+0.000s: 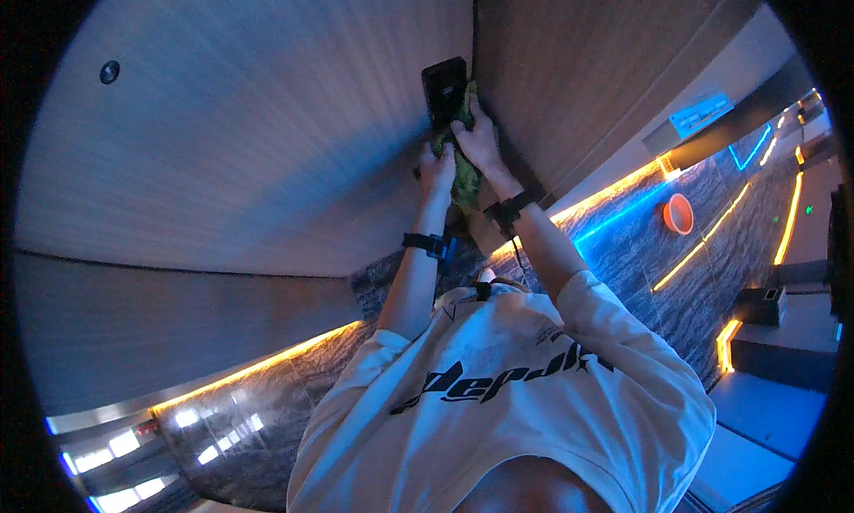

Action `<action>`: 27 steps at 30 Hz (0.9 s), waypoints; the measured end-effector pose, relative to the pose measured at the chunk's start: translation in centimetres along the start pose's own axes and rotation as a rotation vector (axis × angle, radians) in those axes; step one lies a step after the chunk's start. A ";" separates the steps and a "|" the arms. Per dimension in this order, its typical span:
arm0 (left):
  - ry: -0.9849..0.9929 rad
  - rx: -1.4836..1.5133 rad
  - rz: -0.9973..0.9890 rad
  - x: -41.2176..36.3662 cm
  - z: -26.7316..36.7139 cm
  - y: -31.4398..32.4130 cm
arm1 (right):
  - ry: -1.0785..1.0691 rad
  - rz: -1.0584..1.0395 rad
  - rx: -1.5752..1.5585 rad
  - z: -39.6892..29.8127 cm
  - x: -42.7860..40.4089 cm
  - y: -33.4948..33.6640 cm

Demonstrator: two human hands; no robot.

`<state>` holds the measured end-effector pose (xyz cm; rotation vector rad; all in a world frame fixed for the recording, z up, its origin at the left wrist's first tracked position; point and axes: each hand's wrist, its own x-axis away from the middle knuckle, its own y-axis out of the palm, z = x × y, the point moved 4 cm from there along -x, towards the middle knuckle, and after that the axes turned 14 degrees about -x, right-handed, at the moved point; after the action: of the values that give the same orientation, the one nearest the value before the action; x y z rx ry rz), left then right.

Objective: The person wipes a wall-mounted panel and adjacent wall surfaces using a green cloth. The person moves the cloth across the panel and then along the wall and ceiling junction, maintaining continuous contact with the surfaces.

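Note:
My left hand (438, 168) grips a green cloth (467, 184) in front of me, its fingers and thumb closed on the fabric. Higher up and to the right, my right hand (479, 141) holds another part of the same cloth. The cloth hangs down between my wrists. Just beyond my fingers is a black rectangular panel (445, 89), apparently a door lock, on a wood-grain door (267, 112). The cloth lies along the panel's lower right edge; whether it presses on the panel is hard to tell. Dark bands circle both wrists.
A round black peephole (109, 72) sits in the door. A brown wood-grain wall panel (567, 66) meets it at the right. An orange basin (678, 214) stands on the dark stone-patterned floor (640, 246), which reflects yellow and blue light strips. A dark box (760, 306) is farther right.

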<state>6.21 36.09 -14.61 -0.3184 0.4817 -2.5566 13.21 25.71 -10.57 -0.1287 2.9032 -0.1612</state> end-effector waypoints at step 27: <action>0.311 0.088 0.058 -0.4 1.7 -5.2 | -0.231 -0.187 0.664 -9.3 2.6 3.9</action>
<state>4.73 40.05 -11.06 0.1265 0.4804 -2.5709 8.23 30.21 -2.61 -0.2763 2.4531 -1.0424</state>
